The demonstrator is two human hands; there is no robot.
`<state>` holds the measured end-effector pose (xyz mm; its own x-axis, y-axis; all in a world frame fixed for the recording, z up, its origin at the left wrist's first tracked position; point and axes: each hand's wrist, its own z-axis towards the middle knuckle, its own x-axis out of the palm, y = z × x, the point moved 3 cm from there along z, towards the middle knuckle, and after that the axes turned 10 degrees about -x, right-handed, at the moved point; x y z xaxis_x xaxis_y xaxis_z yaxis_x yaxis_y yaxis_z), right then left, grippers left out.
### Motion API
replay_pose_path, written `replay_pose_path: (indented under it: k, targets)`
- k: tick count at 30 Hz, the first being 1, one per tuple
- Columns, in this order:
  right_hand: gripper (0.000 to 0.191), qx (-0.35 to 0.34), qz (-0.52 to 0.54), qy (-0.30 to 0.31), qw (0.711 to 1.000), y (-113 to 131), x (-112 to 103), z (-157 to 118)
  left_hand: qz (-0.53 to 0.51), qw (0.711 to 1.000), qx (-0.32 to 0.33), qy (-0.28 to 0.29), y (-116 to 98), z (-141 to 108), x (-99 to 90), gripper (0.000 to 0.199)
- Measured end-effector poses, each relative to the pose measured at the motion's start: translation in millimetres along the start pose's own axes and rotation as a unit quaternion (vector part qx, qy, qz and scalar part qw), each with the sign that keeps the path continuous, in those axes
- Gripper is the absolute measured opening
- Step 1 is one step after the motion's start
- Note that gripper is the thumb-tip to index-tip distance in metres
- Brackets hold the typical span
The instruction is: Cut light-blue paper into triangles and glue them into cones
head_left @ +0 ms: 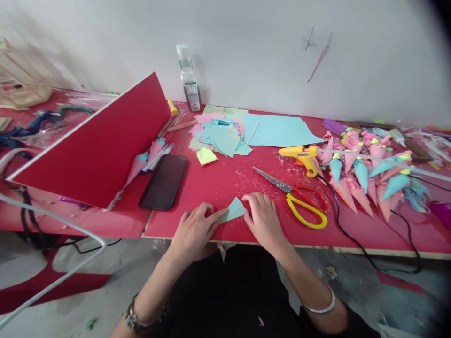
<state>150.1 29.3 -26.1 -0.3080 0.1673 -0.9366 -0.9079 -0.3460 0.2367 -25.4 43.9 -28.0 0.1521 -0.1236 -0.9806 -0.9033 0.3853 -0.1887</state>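
Observation:
A small fan-shaped piece of light blue paper (234, 210) lies at the table's front edge between my hands. My left hand (196, 228) has its fingertips on the narrow left end of the paper, with the fingers bent. My right hand (263, 218) holds the wider right edge between thumb and forefinger, its other fingers curled. To the right lie scissors (294, 197) with red and yellow handles, blades partly apart. Behind them rests a yellow glue gun (302, 157) with a black cord.
Many pink and blue paper cones (359, 171) are heaped at the right. A phone (164, 182) and an upright red board (105, 145) stand left. Paper scraps (221, 134), a blue sheet (282, 129), a yellow pad (206, 156) and a bottle (190, 87) are at the back.

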Motion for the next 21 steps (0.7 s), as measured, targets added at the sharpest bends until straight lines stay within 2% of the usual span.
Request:
replay_pose_path:
  k: [4, 6, 9, 13, 21]
  targets:
    - [0.039, -0.140, 0.015, 0.054, 0.989, 16.4, -2.4, -9.0, 0.007, 1.000, 0.004, 0.002, 0.1, -1.9, 1.1, 0.032]
    - [0.049, -0.180, 0.019, 0.095, 0.979, 20.8, -2.9, -17.2, -0.001, 1.000, 0.009, -0.003, 1.0, -2.5, 2.7, 0.033]
    - [0.058, -0.167, 0.015, 0.133, 0.977, 19.2, -3.2, -28.1, -0.014, 1.000, 0.013, -0.005, 2.7, -2.2, 4.9, 0.037]
    - [0.062, -0.136, 0.001, 0.154, 0.979, 11.1, -3.9, -36.3, -0.025, 1.000, 0.012, 0.007, 5.3, -0.5, 5.8, 0.038]
    - [0.059, -0.114, 0.026, 0.139, 0.983, 1.6, -14.7, -41.1, -0.071, 0.996, 0.015, 0.046, 10.5, -0.6, 0.5, 0.042]
